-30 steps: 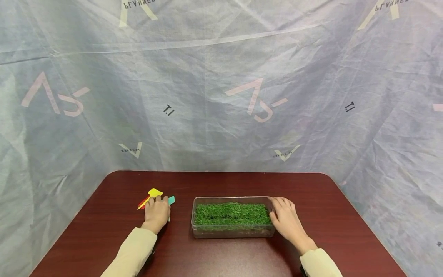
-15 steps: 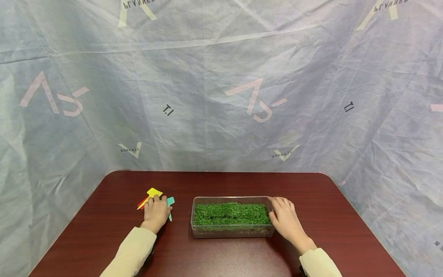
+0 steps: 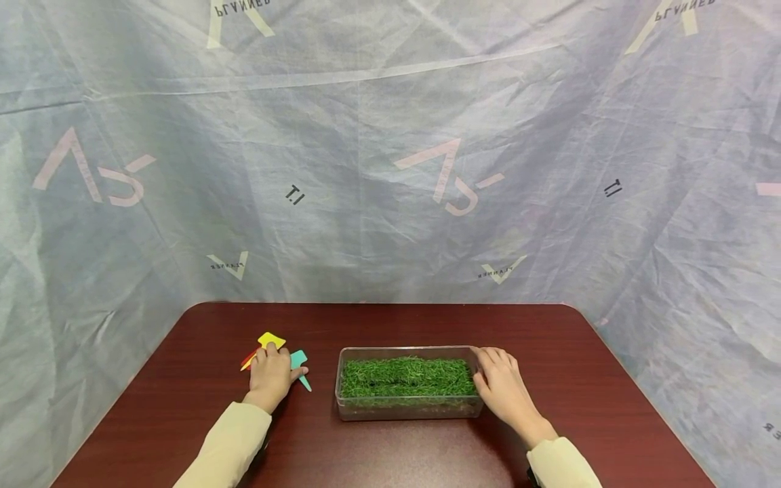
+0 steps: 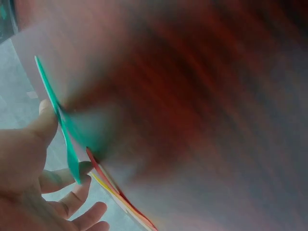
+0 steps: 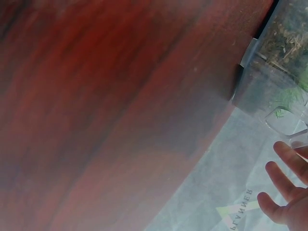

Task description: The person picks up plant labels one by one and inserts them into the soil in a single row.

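In the head view, my left hand [image 3: 270,376] is low over the table's left side, pinching a teal T-shaped plant label [image 3: 297,360]. The left wrist view shows that label [image 4: 72,159] edge-on between thumb and index finger, its narrow end angled away. Just beyond the fingers lie a yellow plant label [image 3: 272,340] and a red one [image 3: 249,357], overlapping and partly covered by the hand. My right hand [image 3: 503,383] rests at the right end of a clear plastic box [image 3: 409,410], its fingers extended near the corner. Green artificial grass [image 3: 409,377] fills the box.
The dark red-brown wooden table [image 3: 390,454] has rounded far corners. Behind it and at both sides hangs a grey printed cloth [image 3: 366,237]. In the right wrist view, brown bits show through the box's wall [image 5: 288,43].
The teal label has turned, its pointed end swinging right, as my left thumb came across it. The left hand has drawn slightly left. My right hand and the box stay put.
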A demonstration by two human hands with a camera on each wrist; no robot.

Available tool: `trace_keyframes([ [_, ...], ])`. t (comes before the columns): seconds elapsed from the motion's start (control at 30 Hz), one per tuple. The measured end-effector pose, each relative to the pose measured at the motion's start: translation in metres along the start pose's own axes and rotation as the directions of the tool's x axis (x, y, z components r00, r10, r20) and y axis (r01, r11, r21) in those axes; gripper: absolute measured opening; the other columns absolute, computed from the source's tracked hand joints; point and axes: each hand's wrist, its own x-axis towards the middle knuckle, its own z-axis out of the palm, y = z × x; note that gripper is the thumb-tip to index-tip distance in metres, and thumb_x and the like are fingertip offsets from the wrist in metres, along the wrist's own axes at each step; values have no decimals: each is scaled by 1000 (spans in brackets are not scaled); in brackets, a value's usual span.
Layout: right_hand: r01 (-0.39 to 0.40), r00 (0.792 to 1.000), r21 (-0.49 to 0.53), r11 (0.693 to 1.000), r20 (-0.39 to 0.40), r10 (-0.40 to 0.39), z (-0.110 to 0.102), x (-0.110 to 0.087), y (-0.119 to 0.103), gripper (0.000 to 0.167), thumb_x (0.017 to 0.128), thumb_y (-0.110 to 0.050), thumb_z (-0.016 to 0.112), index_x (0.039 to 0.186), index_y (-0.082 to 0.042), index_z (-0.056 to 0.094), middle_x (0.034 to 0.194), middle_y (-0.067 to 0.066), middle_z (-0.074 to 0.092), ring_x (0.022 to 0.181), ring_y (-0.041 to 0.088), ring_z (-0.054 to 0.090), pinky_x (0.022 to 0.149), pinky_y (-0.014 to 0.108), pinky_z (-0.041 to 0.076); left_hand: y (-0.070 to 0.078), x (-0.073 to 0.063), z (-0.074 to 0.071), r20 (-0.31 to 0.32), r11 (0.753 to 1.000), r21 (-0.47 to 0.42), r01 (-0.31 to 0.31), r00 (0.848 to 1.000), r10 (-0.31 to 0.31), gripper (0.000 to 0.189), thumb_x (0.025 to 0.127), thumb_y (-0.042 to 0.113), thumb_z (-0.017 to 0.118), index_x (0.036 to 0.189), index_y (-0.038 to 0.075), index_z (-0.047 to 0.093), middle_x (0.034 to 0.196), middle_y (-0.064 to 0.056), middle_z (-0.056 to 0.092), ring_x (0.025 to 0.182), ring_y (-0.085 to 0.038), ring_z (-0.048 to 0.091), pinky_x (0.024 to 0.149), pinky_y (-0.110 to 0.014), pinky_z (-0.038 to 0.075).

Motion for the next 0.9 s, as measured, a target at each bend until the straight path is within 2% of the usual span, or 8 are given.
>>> trace_keyframes([
  [0.23,8,1000,-8,1000,-9,-8,0,0,0,42,81,-7,58,122,-3,55,110,13,60,108,32,50,94,53,33,0,0,-3,-43,1000,13,-18,999,19,64,71,48,72,99,-8,57,87,-23,52,74,-36,46,69,-46,42],
  [0.4,11,1000,-8,1000,-12,-11,0,0,1,42,81,-7,58,123,-3,55,110,12,60,108,31,50,94,53,32,-1,0,-5,-123,999,16,-52,991,53,58,70,45,74,91,-7,58,77,-18,52,67,-31,45,66,-44,43],
  [0.5,15,1000,-8,1000,-14,-15,1,0,1,41,82,-7,57,123,-3,55,111,12,59,108,31,50,94,53,33,-1,0,-4,-161,998,14,-68,984,69,56,70,43,75,91,-7,59,77,-17,54,69,-33,49,67,-45,44],
  [0.67,25,1000,-5,1000,-16,-25,1,-1,3,40,83,-7,55,123,-3,55,112,11,59,108,30,50,94,53,33,0,2,-6,-164,997,-29,-74,984,68,50,72,39,75,89,-6,60,77,-17,57,75,-36,54,71,-49,44],
  [0.9,26,1000,6,1000,-5,-26,0,-1,3,40,84,-7,54,124,-5,55,112,10,59,108,28,49,95,52,32,3,4,-5,-192,995,-75,-69,980,53,28,79,24,71,81,-1,59,75,-16,59,77,-37,56,71,-50,43],
])
